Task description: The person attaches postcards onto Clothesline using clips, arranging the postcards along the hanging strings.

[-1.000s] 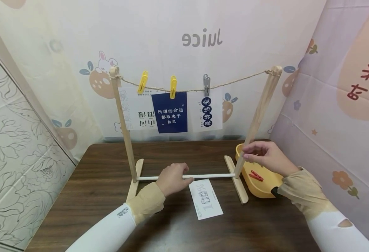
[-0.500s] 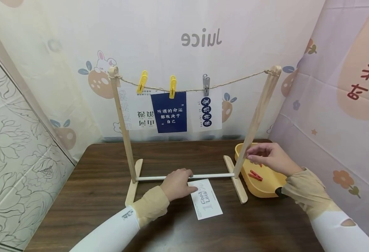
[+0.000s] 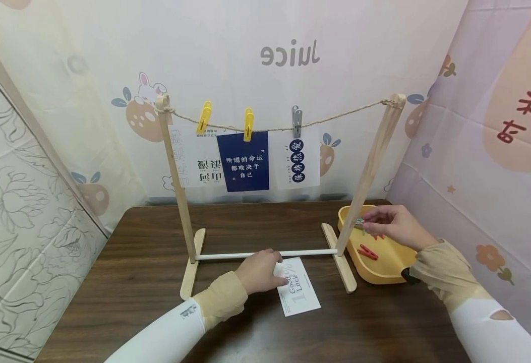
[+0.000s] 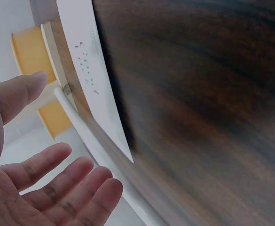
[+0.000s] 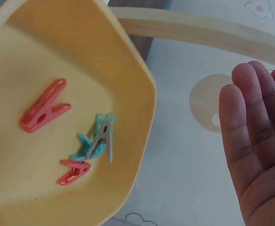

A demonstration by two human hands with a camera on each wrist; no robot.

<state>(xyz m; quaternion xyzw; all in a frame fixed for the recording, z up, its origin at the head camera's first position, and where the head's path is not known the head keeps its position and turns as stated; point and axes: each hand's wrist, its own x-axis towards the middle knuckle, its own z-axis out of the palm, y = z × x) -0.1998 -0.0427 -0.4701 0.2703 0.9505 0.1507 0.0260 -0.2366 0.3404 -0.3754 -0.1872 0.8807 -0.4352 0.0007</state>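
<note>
Head view: the left hand sits on the dark wooden table, fingertips resting on the near edge of the white "Good Luck" card, right by the white crossbar of the wooden rack. Fingers look loosely bent, not really gripping. The right hand hovers over the yellow tray at the right end of the table, and it seems to be pinching a small grey clip at the fingertips, though it's tiny here. Three cards hang from the twine with pegs.

Left wrist view: pretty blurry, but the fingers are spread open and relaxed, with the card flat on the table beyond them and the crossbar running alongside.

Right wrist view: the palm and straight fingers show at the right edge; can't tell from here what the fingertips hold. The tray below has a red peg, a teal and grey peg and a smaller red one
</note>
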